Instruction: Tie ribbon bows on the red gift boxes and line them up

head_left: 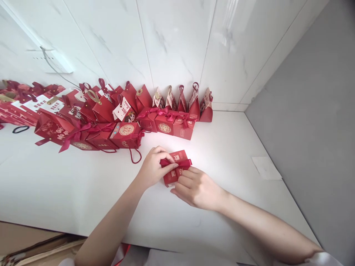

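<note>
Red lettered box point(181, 155), crimson ribbon point(186, 163)

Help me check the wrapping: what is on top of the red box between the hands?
A ribbon runs across the red box, and pale printed characters show. The left hand and right hand hide parts of both from view.

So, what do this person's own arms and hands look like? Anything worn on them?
The left hand and right hand are bare, with nothing visible worn on fingers or wrists. The forearms are uncovered too. A bit of whitish sleeve shows on the right arm at the picture's edge; no markings can be made out.
</note>
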`<state>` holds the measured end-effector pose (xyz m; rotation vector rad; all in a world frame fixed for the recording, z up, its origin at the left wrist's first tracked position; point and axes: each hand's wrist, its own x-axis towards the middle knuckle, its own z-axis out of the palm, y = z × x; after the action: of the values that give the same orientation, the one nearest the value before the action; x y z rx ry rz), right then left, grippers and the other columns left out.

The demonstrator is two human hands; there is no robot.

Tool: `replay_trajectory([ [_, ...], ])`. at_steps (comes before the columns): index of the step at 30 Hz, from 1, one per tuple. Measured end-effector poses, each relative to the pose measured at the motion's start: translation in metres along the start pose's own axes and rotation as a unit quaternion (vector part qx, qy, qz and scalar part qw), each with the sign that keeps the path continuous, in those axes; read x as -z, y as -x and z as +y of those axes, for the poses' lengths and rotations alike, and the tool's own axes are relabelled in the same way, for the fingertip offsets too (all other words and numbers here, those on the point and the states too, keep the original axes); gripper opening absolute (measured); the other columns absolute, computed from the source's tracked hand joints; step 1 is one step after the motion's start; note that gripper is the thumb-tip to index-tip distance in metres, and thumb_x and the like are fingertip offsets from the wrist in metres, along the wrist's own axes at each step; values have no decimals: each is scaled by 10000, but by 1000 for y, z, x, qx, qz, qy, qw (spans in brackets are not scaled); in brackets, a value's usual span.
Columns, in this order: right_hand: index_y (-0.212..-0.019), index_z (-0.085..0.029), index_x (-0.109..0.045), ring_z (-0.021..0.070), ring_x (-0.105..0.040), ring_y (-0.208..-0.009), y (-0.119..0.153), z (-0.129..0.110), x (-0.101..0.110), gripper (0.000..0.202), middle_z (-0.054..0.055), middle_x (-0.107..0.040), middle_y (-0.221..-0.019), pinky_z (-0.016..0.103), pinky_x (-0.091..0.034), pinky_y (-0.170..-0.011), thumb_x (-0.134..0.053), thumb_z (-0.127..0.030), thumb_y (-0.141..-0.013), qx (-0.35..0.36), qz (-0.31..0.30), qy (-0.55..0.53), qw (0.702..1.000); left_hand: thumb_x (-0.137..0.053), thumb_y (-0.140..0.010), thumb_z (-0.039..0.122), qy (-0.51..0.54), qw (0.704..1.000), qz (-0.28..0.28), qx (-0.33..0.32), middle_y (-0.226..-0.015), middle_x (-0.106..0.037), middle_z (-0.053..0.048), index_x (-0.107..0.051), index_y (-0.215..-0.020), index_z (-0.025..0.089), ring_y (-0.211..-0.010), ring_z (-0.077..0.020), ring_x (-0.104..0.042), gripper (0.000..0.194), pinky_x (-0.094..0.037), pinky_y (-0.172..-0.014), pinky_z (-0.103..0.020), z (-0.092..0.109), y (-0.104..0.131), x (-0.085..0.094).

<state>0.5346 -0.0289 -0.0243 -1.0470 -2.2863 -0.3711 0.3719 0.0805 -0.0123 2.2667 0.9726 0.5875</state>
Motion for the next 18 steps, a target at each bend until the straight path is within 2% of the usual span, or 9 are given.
replay_trajectory([
  [4,-648,-181,-532,139,-406,-573,2,-7,-10,298,-21,-518,-599,311,-322,-617,-585,-189,-942,47,-4,14,999,-709,-808,366,3,1000,29,-5,-892,-590,-30,-694,-748,230,-934,-208,-567,150,-474,-857,-365,-2,-1,-8],
  [7,-657,-176,-531,137,-412,-564,6,-13,-17,283,-18,-528,-602,307,-306,-595,-589,-176,-934,51,-15,21,998,-700,-816,350,-6,999,42,-16,-899,-590,-24,-683,-767,228,-927,-197,-569,132,-470,-867,-364,-2,1,-10],
  [10,-672,-178,-529,143,-442,-574,11,-19,-22,297,-13,-535,-610,308,-309,-595,-545,-228,-964,51,-38,2,998,-705,-806,342,-29,998,57,-18,-945,-590,-26,-655,-831,224,-942,-201,-568,131,-464,-891,-382,3,8,-9],
  [12,-689,-180,-532,141,-447,-565,18,-24,-24,299,-14,-537,-617,310,-323,-606,-517,-256,-978,52,-58,-14,997,-732,-772,337,-38,997,60,-18,-1039,-592,-39,-624,-966,234,-1017,-226,-558,246,-451,-936,-410,8,14,-8],
  [14,-710,-181,-539,135,-441,-553,28,-29,-26,287,-13,-544,-635,305,-330,-600,-502,-264,-982,49,-85,-30,995,-749,-746,331,-27,997,66,-14,-1190,-562,-62,-550,-1159,250,-1143,-256,-522,466,-425,-1000,-438,11,21,-9],
  [18,-767,-180,-566,147,-478,-612,57,-41,-31,237,6,-583,-707,297,-355,-589,-484,-241,-981,25,-130,-72,989,-739,-759,381,49,997,50,36,-1440,-405,-104,-337,-1414,272,-1340,-294,-404,776,-380,-1080,-460,10,33,-14],
])
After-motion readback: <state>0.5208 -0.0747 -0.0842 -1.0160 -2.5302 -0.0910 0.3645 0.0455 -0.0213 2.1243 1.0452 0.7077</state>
